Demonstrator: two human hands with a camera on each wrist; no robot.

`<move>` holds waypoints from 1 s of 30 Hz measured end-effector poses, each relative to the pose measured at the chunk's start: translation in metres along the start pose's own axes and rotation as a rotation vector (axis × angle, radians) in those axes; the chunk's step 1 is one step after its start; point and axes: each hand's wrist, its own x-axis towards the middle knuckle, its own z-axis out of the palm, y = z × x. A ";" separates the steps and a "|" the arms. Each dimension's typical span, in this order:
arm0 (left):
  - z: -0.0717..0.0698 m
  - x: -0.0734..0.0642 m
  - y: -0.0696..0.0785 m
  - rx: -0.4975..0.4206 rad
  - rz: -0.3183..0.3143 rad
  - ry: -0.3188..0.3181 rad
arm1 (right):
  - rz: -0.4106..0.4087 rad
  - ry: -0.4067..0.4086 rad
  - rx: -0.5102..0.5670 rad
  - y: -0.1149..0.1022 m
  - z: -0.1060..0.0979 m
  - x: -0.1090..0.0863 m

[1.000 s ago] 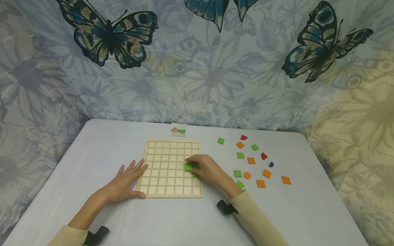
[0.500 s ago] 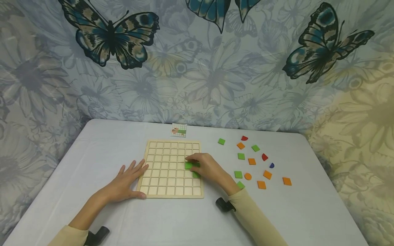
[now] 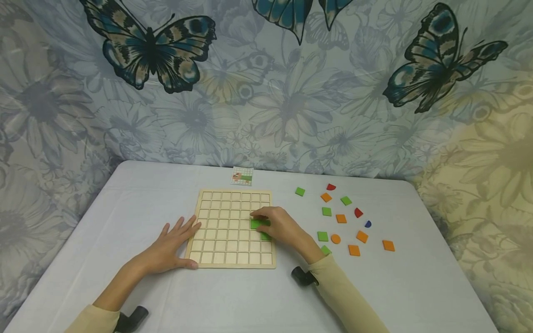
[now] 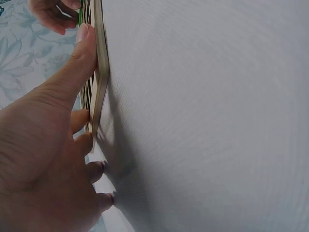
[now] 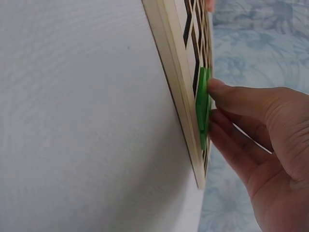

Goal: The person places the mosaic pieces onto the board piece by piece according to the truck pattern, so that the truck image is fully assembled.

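A square wooden grid board point(image 3: 218, 238) lies on the white-covered table. My left hand point(image 3: 170, 247) rests at its left side, fingers spread, with the thumb on the near corner; the left wrist view shows that thumb point(image 4: 79, 60) on the board's rim. Over the right side of the grid, my right hand point(image 3: 279, 226) pinches a green square tile point(image 3: 255, 224) between thumb and fingers. Another green square tile point(image 3: 265, 236) lies in the grid just below, partly covered by the hand. In the right wrist view the green tiles point(image 5: 203, 101) overlap at the thumb tip.
A small printed pattern card point(image 3: 242, 176) lies beyond the board. To the right are scattered green squares point(image 3: 322, 236), orange squares point(image 3: 354, 250), an orange circle point(image 3: 335, 238), red quarter-round pieces point(image 3: 358, 212) and a blue half-round piece point(image 3: 368, 224). A patterned cloth wall point(image 3: 287, 111) stands behind the table.
Over the past second the right hand's green tile has shifted slightly away from the person, uncovering more of the green tile below. The left hand has stayed at the board's edge.
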 end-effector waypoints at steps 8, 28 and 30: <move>-0.001 0.001 0.001 0.008 -0.004 0.003 | 0.018 0.039 0.007 0.001 -0.007 -0.008; 0.000 0.001 0.000 0.005 -0.003 -0.007 | 0.063 0.129 0.040 0.021 -0.037 -0.043; 0.001 0.000 0.001 -0.008 0.002 -0.006 | 0.061 0.136 0.043 0.025 -0.038 -0.046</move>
